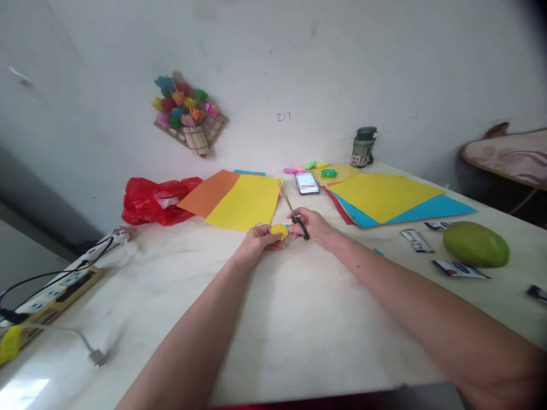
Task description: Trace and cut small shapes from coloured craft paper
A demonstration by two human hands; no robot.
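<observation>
My left hand [259,239] pinches a small rounded yellow paper piece [279,231] over the middle of the table. Close beside it, my right hand [315,226] is closed around the black handles of a pair of scissors [289,200], whose blades point up and away toward the wall. A bit of blue shows between the two hands, too small to make out. Just beyond my left hand lies a yellow paper sheet [248,199], partly over an orange sheet [211,195].
A phone [307,183], highlighters [310,165] and a tumbler [363,147] stand or lie at the back. Right: stacked coloured paper [387,196], small packets [416,241], a green mango [476,244]. Left: a red plastic bag [147,200], a power strip [64,293], a cable plug [97,357].
</observation>
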